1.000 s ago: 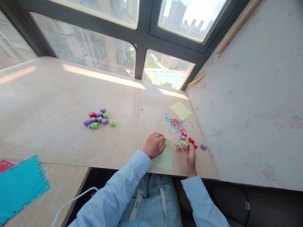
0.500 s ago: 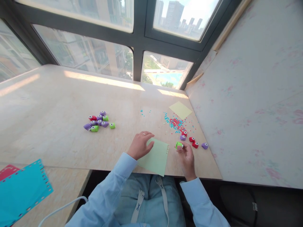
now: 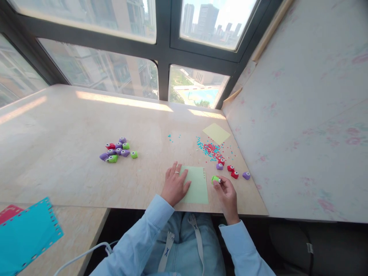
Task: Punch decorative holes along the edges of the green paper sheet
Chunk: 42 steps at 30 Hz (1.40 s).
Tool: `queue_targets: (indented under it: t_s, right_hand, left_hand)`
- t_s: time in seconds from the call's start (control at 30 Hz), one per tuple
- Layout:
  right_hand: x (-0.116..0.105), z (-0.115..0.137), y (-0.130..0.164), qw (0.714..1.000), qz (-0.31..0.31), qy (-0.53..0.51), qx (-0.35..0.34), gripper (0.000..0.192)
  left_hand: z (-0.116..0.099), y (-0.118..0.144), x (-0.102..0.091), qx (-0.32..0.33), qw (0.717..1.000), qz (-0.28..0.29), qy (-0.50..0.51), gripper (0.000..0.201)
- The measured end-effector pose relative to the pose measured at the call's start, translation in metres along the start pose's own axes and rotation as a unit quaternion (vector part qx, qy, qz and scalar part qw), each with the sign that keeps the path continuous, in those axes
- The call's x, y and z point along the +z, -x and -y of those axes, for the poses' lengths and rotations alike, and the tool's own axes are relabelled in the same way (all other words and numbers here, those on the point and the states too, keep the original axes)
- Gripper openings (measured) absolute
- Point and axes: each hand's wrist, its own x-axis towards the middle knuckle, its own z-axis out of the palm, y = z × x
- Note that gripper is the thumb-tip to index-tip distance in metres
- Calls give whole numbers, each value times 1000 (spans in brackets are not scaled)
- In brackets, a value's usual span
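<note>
The left hand lies flat and spread on the left edge of a light green sheet, pinning it to the worktop. The right hand pinches a small green punch between thumb and fingertips, just off the sheet's right edge, where a short row of holes already shows near the top corner.

The sheet lies close to the near edge of the worktop. If the left hand lifts or slides, the paper probably skews, and any further hole would land out of line with the row. The punch's slot is too small to make out here, so I cannot tell whether it faces the paper; if it is turned the wrong way, the edge likely buckles instead of entering.

Three red and purple punches sit just beyond the right hand, and a scatter of blue and red confetti lies near them, beside a yellow sheet. A careless sweep of the wrist could knock those punches toward the edge or drag scraps under the green sheet.

A second cluster of punches lies well apart to the left, and a blue perforated sheet rests on a lower surface, both out of harm's way.
</note>
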Motion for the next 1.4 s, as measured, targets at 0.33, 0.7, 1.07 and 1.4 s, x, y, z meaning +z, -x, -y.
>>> queue_targets:
  t_s: [0.33,0.7,1.07,1.4]
  right_hand:
    - [-14,-6,4,998,-35,-18,41,55]
    - [-17,-14,7,999,-13,-13,27,50]
    - [-16,-20,8,1000,-4,1,16,49]
    - [-17,-17,10,1000,9,20,4,47]
  left_hand:
    - [30,19,-35,-89,993,-74,-15,43]
    - [46,7,-25,-32,998,-43,13,40]
    - [53,17,-28,24,999,-44,11,40]
    - [63,-28,-19,-44,998,-24,45,48]
